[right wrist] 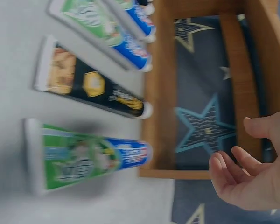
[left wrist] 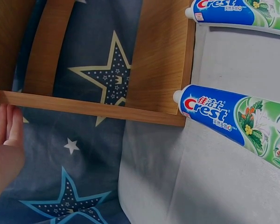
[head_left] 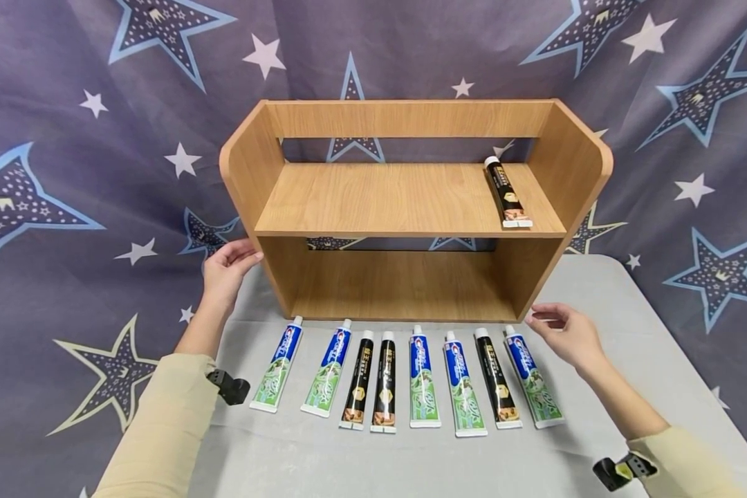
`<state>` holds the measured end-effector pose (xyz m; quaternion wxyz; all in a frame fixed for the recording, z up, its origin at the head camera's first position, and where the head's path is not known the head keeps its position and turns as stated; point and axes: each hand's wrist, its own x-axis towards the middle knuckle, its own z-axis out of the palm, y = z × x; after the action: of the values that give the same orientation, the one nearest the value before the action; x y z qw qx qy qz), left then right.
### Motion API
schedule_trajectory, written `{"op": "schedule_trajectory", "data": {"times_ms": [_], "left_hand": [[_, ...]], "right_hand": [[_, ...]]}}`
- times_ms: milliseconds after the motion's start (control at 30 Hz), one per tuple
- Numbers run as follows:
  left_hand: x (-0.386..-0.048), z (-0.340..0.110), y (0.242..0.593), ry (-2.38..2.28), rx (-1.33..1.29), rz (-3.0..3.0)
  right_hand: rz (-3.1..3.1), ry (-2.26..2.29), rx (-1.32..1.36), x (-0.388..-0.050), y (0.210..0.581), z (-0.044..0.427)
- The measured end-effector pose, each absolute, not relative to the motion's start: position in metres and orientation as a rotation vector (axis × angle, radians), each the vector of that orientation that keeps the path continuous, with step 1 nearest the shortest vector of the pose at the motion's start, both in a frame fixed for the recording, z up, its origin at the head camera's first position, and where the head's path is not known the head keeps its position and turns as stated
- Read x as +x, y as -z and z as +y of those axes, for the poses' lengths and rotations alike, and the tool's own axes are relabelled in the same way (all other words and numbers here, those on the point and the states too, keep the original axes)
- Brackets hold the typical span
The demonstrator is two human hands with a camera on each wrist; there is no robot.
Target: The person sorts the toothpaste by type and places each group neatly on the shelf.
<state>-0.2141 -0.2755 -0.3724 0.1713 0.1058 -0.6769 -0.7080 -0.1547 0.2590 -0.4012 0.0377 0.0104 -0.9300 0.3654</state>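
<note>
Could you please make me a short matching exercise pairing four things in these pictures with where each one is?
Things:
1. Left hand
2. Crest tubes
3. Black tube lying alone
4. Right hand

Places:
A. On the upper shelf
B. By the lower right corner of the rack
C. Against the rack's left side
D. On the grey table, in front of the rack

Pairs: 1-C, 2-D, 3-A, 4-B

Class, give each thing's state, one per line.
Brown wooden two-tier shelf, upright
Five blue-and-green toothpaste tubes, capped, lying flat
Three black toothpaste tubes in front, capped, lying flat
Black toothpaste tube on upper tier, capped, lying
Left hand, touching shelf's side
Right hand, holding nothing
</note>
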Motion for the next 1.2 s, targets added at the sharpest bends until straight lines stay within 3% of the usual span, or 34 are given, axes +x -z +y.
{"op": "schedule_trajectory", "data": {"times_ms": [567,1200], "left_hand": [[-0.216,-0.276,0.371,2.000,0.332,-1.967],[-0.214,-0.275,0.372,1.997,0.343,-1.952]], "right_hand": [[-3.052,-1.220,-0.043,-0.154,0.452,0.270],[-3.087,-1.341,0.020,-0.152,0.464,0.279]]}}
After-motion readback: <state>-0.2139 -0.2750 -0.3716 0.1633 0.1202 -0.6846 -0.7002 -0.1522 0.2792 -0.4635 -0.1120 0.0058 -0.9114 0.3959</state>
